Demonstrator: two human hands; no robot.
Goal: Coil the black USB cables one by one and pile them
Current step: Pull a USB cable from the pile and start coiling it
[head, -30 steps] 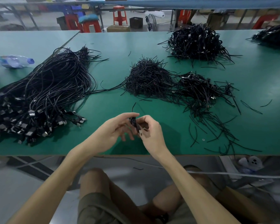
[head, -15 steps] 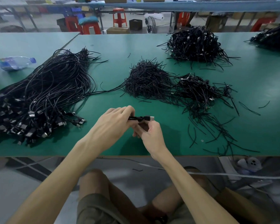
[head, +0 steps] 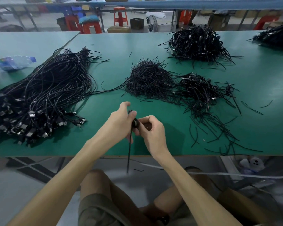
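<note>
My left hand (head: 119, 123) and my right hand (head: 151, 130) meet above the front of the green table (head: 104, 141). Between them sits a small black coiled cable (head: 135, 123), pinched by fingers of both hands. A black strand hangs from it down past the table edge. A big heap of loose uncoiled black USB cables (head: 44, 95) lies on the left, its plugs toward me. A pile of coiled cables (head: 197, 43) sits at the back right, and a smaller one (head: 196, 87) lies nearer, to the right of centre.
A mound of short black ties (head: 147, 79) lies mid-table, with stray ties (head: 219, 128) scattered to the front right. A plastic water bottle (head: 13, 62) lies at the far left. Another cable pile (head: 276, 36) sits at the back right corner. Stools and boxes stand beyond the table.
The cable, held level with its plug pointing right half a second ago, is now bunched between my fingers with a strand hanging down. My hands have barely shifted over the table.
</note>
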